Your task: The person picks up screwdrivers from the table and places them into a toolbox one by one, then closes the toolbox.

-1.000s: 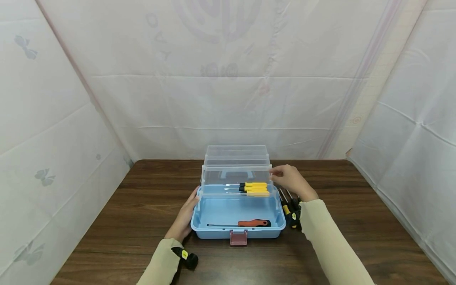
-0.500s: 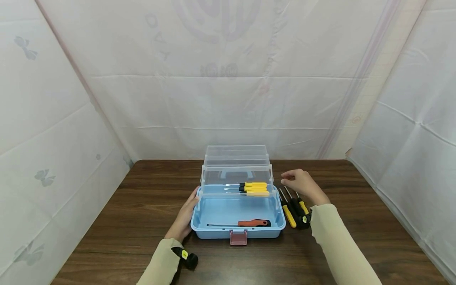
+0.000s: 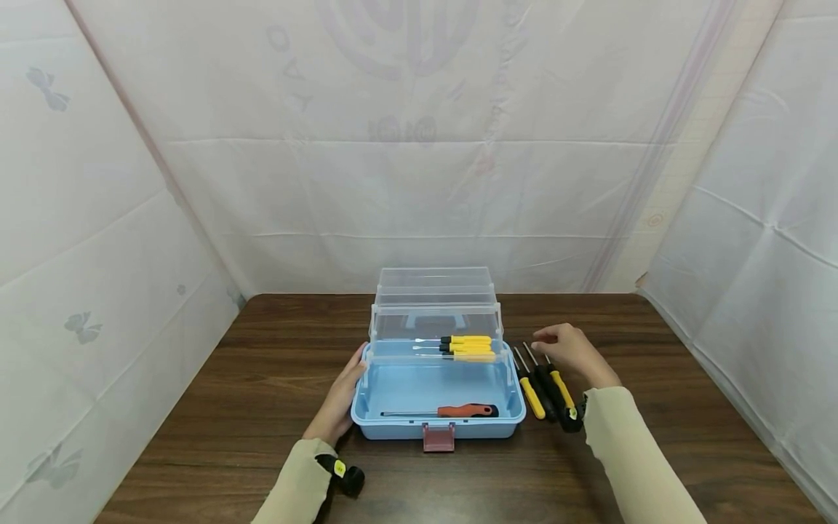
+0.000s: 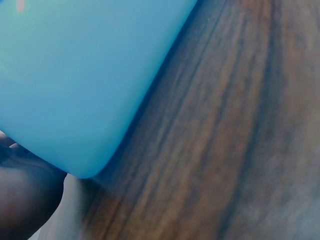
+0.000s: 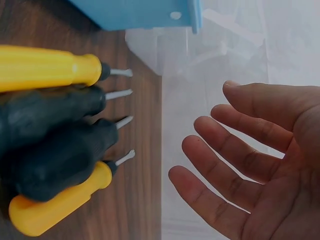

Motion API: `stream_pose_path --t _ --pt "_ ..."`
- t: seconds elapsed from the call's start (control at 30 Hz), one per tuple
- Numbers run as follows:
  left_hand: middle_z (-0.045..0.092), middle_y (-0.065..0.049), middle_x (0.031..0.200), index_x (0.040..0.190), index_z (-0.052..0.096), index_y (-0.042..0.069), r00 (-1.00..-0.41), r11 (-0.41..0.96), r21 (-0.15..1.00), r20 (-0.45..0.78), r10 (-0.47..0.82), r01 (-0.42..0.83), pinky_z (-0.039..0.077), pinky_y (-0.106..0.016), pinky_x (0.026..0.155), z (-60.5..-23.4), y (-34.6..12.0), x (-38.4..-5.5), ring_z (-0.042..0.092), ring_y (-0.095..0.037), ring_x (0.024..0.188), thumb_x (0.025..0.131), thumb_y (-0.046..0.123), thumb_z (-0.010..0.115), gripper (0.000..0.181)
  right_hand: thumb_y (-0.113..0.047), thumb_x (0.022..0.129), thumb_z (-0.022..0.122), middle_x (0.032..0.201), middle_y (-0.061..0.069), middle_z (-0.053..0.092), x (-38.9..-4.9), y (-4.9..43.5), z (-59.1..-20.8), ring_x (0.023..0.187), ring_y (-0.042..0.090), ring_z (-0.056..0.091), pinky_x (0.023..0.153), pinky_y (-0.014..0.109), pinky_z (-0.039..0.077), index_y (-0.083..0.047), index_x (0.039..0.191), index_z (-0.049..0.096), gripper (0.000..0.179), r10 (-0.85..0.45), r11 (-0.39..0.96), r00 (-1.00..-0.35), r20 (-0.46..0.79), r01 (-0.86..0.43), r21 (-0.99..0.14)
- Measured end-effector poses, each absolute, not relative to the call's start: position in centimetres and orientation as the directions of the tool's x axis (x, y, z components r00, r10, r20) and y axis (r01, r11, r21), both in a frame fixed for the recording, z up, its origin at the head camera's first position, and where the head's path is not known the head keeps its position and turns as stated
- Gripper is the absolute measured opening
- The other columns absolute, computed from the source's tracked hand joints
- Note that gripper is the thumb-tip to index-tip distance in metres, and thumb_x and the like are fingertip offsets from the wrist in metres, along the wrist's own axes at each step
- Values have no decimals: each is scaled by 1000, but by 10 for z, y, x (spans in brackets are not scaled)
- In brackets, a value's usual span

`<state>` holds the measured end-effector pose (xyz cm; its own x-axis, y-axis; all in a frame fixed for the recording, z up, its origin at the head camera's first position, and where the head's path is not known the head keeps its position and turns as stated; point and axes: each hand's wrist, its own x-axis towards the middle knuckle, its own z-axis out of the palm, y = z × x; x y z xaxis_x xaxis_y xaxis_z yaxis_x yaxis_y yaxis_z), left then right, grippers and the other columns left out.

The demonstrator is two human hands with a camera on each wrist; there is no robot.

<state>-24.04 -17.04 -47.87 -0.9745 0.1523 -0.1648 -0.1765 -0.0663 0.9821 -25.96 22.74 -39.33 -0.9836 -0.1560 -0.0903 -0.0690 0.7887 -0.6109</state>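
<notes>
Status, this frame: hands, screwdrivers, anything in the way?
Left hand against side of blue box. Right hand empty, near loose screwdrivers. Red screwdriver in box, three yellow screwdrivers in tray. Nothing visible blocking right hand.

White printed sheeting [image 3: 419,189] behind and beside a brown wood-grained table [image 3: 262,364].

Toolbox [image 3: 393,431] blue; latch [image 3: 438,439] perhaps mauve; screwdriver handles [image 5: 40,68] yellow, black, orange.

Walls [image 3: 419,182]: softly, evenly lit
Table [image 3: 445,491]: faint glare caught in front; blurred in left wrist view
Left hand [image 4: 25,197]: darkly shadowed
Screwdrivers [image 5: 60,155]: dimly lit, slightly blurred
</notes>
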Motion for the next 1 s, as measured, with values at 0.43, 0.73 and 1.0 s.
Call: stream_pose_path --t 0.43,0.73,1.0 --pt "5 -6 163 156 12 27 -973 -73 980 -172 151 -184 9 -54 119 -481 -171 -242 5 -31 150 105 29 30 54 -18 97 55 116 27 64 -255 243 -407 94 29 66 80 44 56 8 122 60 36 -128 768 -985 -120 -21 -640" --pt "5 -6 163 156 11 27 -973 -73 980 -171 155 -184 9 -54 119 -480 -171 -241 4 -31 150 105 30 30 54 -17 97 55 119 27 62 -255 255 -422 95 29 66 80 43 57 7 122 60 35 -95 769 -984 -154 26 -638" --pt "5 -6 163 156 12 27 -974 -72 982 -163 155 -176 9 -54 119 -481 -171 -242 4 -31 150 105 30 30 54 -18 97 55 118 26 63 -253 261 -431 100 30 64 82 44 55 6 121 61 34 -83 761 -980 -181 55 -646"
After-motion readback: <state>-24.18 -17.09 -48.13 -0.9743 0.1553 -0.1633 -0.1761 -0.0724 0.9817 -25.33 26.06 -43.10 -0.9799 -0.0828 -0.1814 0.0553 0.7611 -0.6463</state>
